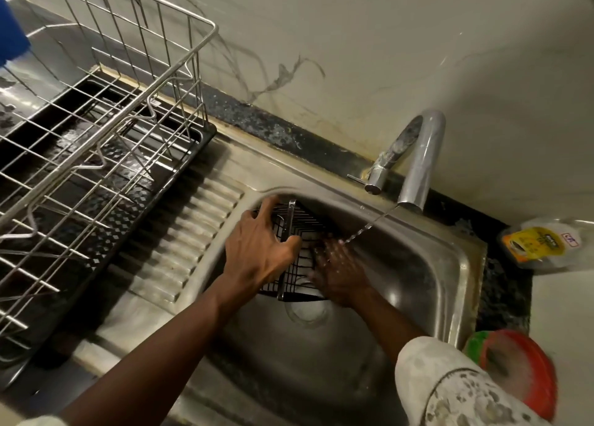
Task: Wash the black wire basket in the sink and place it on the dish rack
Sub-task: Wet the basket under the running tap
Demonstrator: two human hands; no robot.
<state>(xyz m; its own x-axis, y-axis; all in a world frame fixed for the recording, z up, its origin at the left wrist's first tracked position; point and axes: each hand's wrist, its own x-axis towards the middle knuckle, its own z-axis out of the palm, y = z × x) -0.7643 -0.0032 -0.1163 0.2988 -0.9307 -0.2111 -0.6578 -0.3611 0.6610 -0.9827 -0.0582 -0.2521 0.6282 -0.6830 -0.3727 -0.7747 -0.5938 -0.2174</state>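
We find the black wire basket [310, 224] inside the sink [418, 265], at its far-left side. The left hand [257, 249] grips its rim, fingers curled over the wire. The right hand [337, 271] — blurred — lies on the mesh with fingers spread straight, under the stream [369, 228] from the faucet [418, 168]. The dish rack [112, 120] stands left, on a black tray [180, 175].

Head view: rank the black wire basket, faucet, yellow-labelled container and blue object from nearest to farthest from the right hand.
1. black wire basket: in the sink, touched by the right hand.
2. faucet: behind the sink, up and to the right.
3. yellow-labelled container: on the counter at the far right.
4. blue object: in the top-left corner of the view.
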